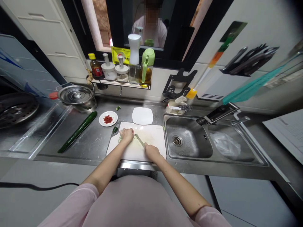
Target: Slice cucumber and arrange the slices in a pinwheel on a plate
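On the white cutting board (pixel 153 135), my left hand (pixel 127 135) is closed with bent fingers over a piece of cucumber, which it mostly hides. Thin pale green cucumber slices (pixel 120 139) show at its left side. My right hand (pixel 151 152) grips the handle of a knife (pixel 140 141). The blade points up and left, its tip close to the fingers of my left hand. A dark green cucumber end (pixel 115 129) lies at the board's upper left corner. To the left, a whole cucumber (pixel 78 131) rests on the steel counter.
Behind the board are a white square plate (pixel 142 115) and a round plate (pixel 101 120) with chopped red pieces (pixel 108 119). A lidded steel pot (pixel 85 104) stands at the back left. The sink (pixel 189 138) adjoins the board's right. A seasoning rack (pixel 120 83) hangs behind.
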`<action>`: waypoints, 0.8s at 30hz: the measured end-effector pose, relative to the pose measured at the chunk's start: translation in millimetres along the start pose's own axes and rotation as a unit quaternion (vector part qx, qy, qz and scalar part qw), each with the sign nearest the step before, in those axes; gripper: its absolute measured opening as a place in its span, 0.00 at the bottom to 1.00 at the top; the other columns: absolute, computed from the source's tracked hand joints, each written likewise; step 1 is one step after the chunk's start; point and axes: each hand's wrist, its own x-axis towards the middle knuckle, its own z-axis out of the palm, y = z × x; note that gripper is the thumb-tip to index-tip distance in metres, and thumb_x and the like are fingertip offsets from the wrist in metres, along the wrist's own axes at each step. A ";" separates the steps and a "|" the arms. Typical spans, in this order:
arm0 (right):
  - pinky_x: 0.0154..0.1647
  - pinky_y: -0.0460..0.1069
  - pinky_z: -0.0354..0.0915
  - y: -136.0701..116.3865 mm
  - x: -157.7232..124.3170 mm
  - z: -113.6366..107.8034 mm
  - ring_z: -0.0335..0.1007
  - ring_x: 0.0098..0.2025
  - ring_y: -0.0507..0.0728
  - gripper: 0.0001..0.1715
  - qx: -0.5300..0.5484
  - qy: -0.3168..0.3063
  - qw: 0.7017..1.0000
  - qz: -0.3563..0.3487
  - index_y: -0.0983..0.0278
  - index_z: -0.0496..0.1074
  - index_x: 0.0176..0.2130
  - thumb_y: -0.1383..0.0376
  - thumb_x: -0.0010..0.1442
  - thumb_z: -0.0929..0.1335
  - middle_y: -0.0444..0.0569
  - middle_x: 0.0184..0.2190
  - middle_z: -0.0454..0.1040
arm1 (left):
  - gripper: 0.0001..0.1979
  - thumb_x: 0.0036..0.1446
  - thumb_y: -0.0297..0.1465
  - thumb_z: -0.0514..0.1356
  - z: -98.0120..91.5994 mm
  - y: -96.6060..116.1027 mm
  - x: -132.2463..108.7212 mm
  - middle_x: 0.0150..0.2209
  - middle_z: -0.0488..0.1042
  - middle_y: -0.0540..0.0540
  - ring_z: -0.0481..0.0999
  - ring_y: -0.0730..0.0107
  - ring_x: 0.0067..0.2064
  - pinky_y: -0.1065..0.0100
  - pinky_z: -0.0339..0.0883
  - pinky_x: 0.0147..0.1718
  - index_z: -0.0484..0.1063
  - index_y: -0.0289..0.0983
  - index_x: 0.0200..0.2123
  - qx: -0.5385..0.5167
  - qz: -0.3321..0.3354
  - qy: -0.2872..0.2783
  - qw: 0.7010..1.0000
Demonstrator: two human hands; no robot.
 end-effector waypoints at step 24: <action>0.41 0.51 0.65 2.0 -3.1 -3.8 0.73 0.47 0.61 0.20 -0.005 -0.019 1.000 0.003 0.66 0.62 0.52 0.74 0.62 0.55 0.60 0.42 0.76 | 0.04 0.53 0.34 0.59 1.0 -1.1 2.6 0.42 0.77 0.44 0.62 0.52 0.53 0.55 0.46 0.48 0.72 0.43 0.34 -0.007 -0.003 -0.006 1.000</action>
